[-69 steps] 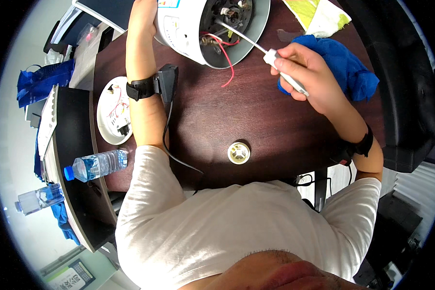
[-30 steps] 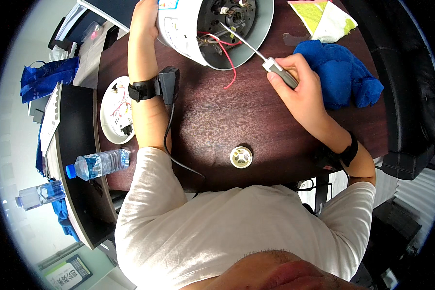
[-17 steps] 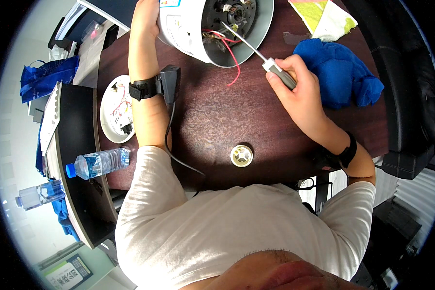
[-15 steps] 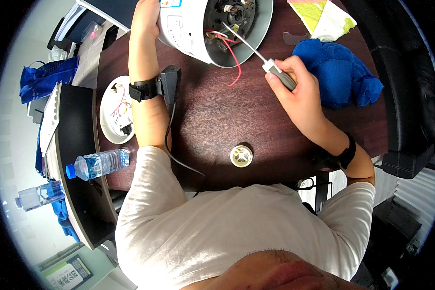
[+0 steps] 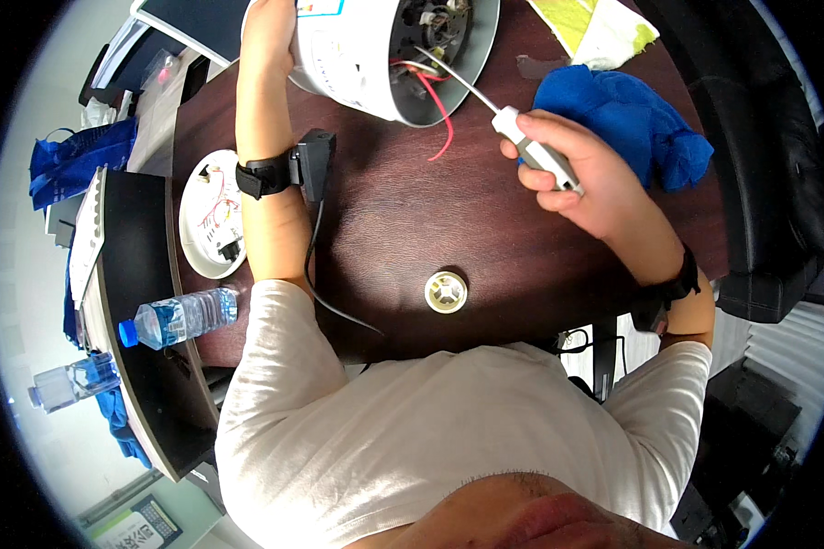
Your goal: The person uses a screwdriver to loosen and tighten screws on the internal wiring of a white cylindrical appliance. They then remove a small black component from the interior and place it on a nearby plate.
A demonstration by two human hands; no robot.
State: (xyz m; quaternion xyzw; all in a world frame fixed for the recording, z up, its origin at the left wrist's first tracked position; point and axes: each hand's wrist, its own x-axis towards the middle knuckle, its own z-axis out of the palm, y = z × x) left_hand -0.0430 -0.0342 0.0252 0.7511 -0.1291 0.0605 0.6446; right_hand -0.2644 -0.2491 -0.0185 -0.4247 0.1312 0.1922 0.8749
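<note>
Dark brown wood-grain table point(image 5: 375, 220) fills the middle of the room. At the left, beyond the table, a blue bag point(image 5: 78, 160) stands on the far side; nearer, a clear plastic bottle with a blue cap point(image 5: 178, 318) lies across the table's left edge. Just beyond the bottle: a shallow white round cover point(image 5: 212, 252) holding red and white wires and a small black connector, beside the left forearm.

Left hand point(image 5: 270, 41) is at the far side, against the left wall of a white cylindrical housing point(image 5: 343, 59); its fingers are mostly hidden, so their spread cannot be told. The housing lies on its side on the far part of the table, open end facing right, a red wire point(image 5: 448, 123) hanging out. Near centre: a small cream ring-shaped part point(image 5: 446, 292).

Right hand point(image 5: 604, 178) has its fingers curled around a white-and-grey-handled screwdriver point(image 5: 531, 146); the shaft points far-left into the opening, tip contact unclear. Behind this hand, a crumpled blue cloth point(image 5: 613, 110); farther, a yellow-green and white cloth point(image 5: 604, 35). Far right: black leather-like seat point(image 5: 769, 183).
</note>
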